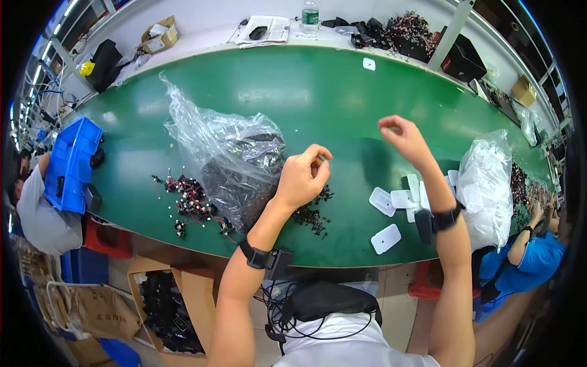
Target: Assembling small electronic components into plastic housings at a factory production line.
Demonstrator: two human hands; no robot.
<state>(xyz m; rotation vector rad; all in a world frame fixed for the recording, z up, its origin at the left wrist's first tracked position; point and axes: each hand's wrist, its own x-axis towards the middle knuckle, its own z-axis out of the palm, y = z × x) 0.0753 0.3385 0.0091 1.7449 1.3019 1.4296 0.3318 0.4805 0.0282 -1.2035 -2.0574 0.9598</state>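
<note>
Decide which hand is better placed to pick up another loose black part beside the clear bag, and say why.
Probably the left: the left hand is close to the loose black parts, while the right hand is farther off, over green tabletop.

The bare left forearm (238, 287) slants up and inward to the left grip (304, 176), whose fingers bend toward the thumb; whether their tips meet is unclear. The bare right forearm (454, 257) rises, leaning inward; the right grip (405, 140) hangs farther forward, fingers loosely curled.
</note>
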